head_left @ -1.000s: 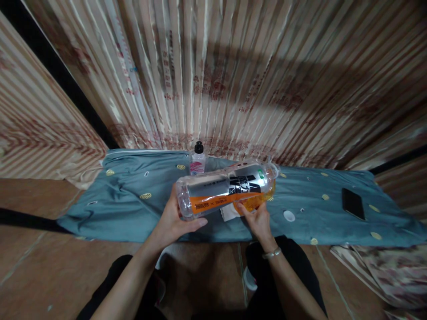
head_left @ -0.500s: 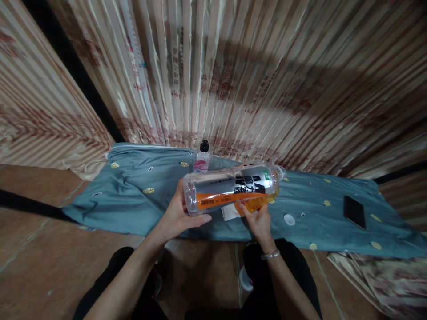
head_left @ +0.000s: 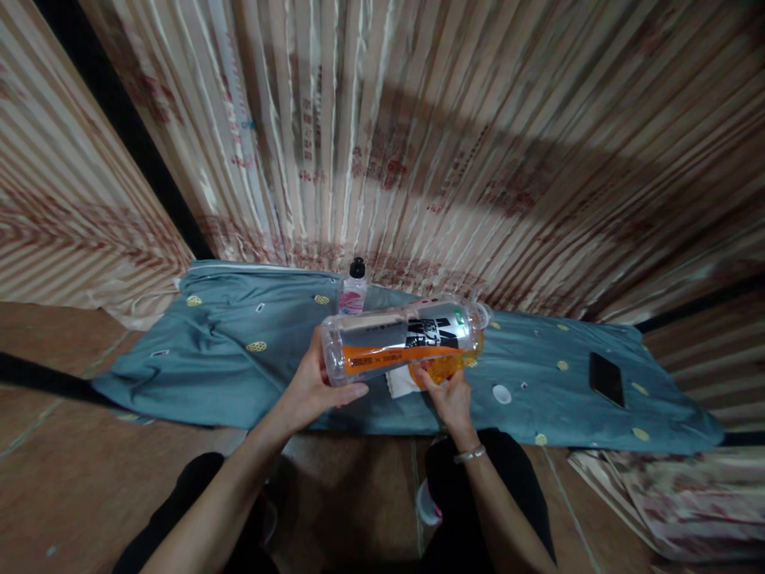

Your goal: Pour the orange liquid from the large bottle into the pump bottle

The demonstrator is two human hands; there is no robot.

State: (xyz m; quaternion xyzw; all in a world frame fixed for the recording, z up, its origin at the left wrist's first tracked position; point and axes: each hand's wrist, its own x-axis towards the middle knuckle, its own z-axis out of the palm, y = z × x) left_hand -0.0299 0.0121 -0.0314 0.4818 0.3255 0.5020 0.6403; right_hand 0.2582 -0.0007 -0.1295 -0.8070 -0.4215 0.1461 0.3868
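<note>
A large clear plastic drink bottle [head_left: 391,336] with a silver, orange and black label lies nearly level in the air, its neck to the right. My left hand [head_left: 307,387] is wrapped round its base end. Below the neck end, my right hand [head_left: 451,402] grips a see-through container of orange liquid [head_left: 447,367]; the bottle hides its upper part, so I cannot tell its exact kind or whether the two touch. Beneath them a white crinkle-edged packet [head_left: 400,382] rests on the cloth. To the right is a small round white lid-like disc [head_left: 502,394].
A blue-green patterned cloth [head_left: 227,375] covers the low surface. Behind the drink bottle stands a small clear bottle with a black cap [head_left: 353,293]. A dark phone [head_left: 606,379] lies at the right. Pleated curtains [head_left: 358,143] hang behind, with a black pole [head_left: 125,127] at the left.
The whole view has shifted slightly, so things appear a little further left. Both hands keep their holds, and the bottle's tilt looks about the same.
</note>
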